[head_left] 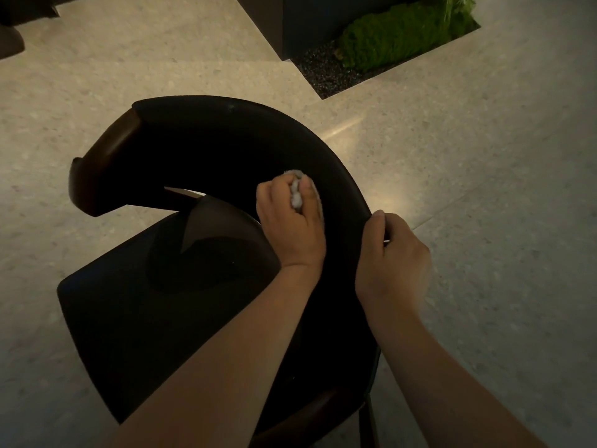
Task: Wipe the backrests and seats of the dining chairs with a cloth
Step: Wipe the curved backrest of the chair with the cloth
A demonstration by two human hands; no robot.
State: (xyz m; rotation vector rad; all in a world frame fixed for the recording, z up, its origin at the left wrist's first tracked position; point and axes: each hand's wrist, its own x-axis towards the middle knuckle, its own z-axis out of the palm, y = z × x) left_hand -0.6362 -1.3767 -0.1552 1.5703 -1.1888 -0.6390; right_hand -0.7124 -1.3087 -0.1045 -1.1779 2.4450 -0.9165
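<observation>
Floor recess (355, 82), upper right of the frame: holds green moss (387, 43) and dark gravel (323, 72); a dark block (290, 21) stands at its left edge, and the frame top cuts off both. Chair: curved black backrest (226, 140) runs from upper centre down to lower right; its brown wooden end (97, 176) is at left. The seat (145, 302) lies lower left, mostly in shadow, surface detail hard to make out. The cloth (315, 192) is at centre, pressed on the inner face of the backrest. Left hand (290, 227): grip closed around the bunched cloth, most of which is hidden under the fingers. Right hand (394, 257): grip curled over the backrest's top edge, right of centre; fingertips hidden behind the edge. A dark object (13, 33) at upper left is cut off. The floor (484, 156) is pale speckled stone tile, dimly lit.
</observation>
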